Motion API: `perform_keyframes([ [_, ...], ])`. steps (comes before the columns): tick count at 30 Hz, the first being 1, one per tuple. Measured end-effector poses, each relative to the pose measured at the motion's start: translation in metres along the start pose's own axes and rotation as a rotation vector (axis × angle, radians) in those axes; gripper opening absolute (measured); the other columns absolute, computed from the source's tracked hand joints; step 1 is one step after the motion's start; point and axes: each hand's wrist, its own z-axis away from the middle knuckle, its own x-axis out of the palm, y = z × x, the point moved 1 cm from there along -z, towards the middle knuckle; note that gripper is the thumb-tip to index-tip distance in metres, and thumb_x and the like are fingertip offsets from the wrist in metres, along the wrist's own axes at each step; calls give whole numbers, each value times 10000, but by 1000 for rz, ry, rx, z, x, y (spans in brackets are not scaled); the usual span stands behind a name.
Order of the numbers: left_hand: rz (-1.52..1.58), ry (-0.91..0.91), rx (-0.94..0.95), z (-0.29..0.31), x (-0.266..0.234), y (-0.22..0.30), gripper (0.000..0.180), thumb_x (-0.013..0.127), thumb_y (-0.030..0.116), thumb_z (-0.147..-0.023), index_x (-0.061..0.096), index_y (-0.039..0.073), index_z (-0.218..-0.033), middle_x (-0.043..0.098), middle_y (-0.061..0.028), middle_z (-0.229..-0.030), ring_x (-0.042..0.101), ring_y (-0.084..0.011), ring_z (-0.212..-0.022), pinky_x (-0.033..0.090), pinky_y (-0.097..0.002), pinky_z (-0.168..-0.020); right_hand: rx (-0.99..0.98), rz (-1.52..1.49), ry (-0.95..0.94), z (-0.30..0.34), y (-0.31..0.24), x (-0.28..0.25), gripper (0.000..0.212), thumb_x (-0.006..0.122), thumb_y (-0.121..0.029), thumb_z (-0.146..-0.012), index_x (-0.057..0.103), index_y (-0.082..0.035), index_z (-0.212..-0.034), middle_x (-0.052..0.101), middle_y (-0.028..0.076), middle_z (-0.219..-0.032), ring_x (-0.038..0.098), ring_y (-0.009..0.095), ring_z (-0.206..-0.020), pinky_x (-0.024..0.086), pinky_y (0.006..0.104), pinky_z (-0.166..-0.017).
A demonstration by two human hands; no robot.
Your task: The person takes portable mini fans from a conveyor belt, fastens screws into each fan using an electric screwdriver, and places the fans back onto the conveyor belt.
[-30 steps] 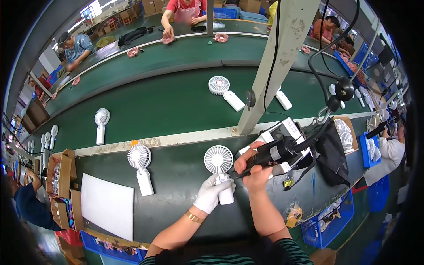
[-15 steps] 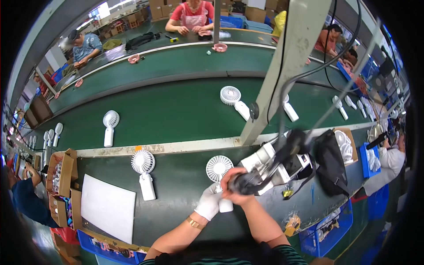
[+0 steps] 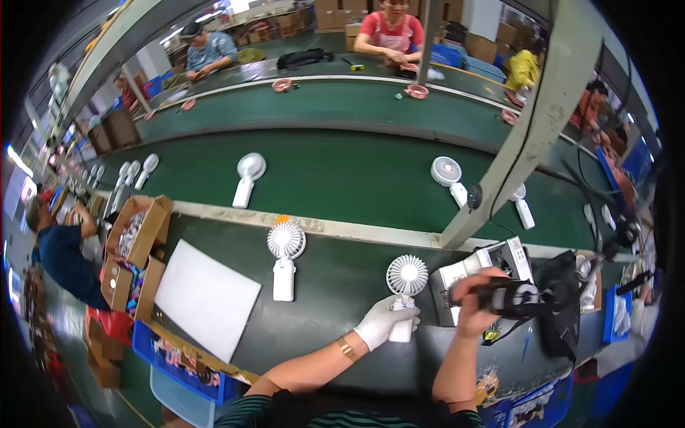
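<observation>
My left hand [image 3: 382,322], in a white glove, grips the handle of a white handheld fan [image 3: 407,274]. The fan's round grille points away from me, above the green bench. To its right, my bare right hand [image 3: 473,303] is closed round a black electric screwdriver [image 3: 508,298], smeared by motion and held roughly level. White cartons [image 3: 515,260] lie behind the screwdriver. A second white fan [image 3: 284,278] rests on the bench to the left of my gloved hand.
A white foam sheet [image 3: 207,299] lies at the left beside open cardboard boxes [image 3: 153,232]. A grey post [image 3: 524,143] rises at the bench's back edge. Beyond it, a green conveyor [image 3: 342,171] carries more fans. A black bag [image 3: 560,314] lies at the right.
The view has swung left, shifting the scene rightward. My right hand has drawn the screwdriver away from the fan, to the right. My left hand still holds the fan.
</observation>
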Motion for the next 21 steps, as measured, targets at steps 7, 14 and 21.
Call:
perform_keyframes([
  [7,-40,-103,-42,9,8,-2,394,634,20,-768,393,65,-1077,576,-110,-872,622,-196,-690,522,-292,-615,-28,522,-123,-4,-10,16,432,680,-165,-793,407,23,-1068,507,46,-651,461,118,-520,404,246,-516],
  [14,-253,-14,27,7,13,-5,345,624,7,-732,415,20,-1008,534,-70,-813,591,-155,-643,492,-275,-560,102,310,-179,-1,-2,30,552,700,-196,-766,379,11,-1165,503,50,-643,471,128,-522,400,245,-494],
  [21,-476,61,110,-8,1,-22,243,627,61,-751,500,23,-954,580,-47,-792,566,-118,-624,477,-247,-562,165,121,-215,9,25,33,652,728,-404,-731,357,-53,-1136,457,59,-594,432,142,-483,373,288,-454],
])
